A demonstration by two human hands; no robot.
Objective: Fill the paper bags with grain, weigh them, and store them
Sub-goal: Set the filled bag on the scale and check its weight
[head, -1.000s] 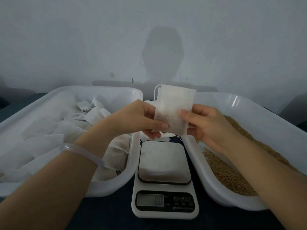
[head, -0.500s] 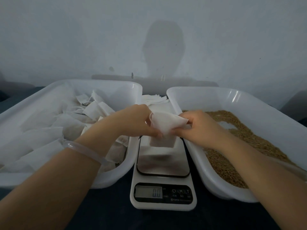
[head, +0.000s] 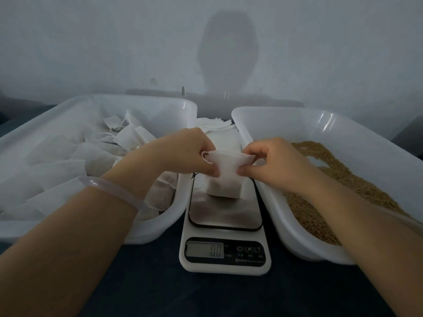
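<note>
A small white paper bag point(head: 226, 173) hangs over the steel platform of a white kitchen scale point(head: 225, 225). My left hand point(head: 190, 154) pinches the bag's left top edge and my right hand point(head: 272, 161) pinches its right top edge, holding the mouth spread. The bag's bottom is at or just above the platform; I cannot tell if it touches. The scale's display point(head: 204, 249) reads 0.0. Brown grain point(head: 338, 184) fills the white tub point(head: 251, 124) on the right.
A white tub point(head: 174, 216) on the left holds several white paper bags point(head: 75, 161). A stack of flat white bags point(head: 214, 125) lies behind the scale, between the tubs. The tabletop is dark, with a pale wall close behind.
The bag went from upright at chest height down to the scale. Both hands shifted to its top edge and pulled the mouth apart.
</note>
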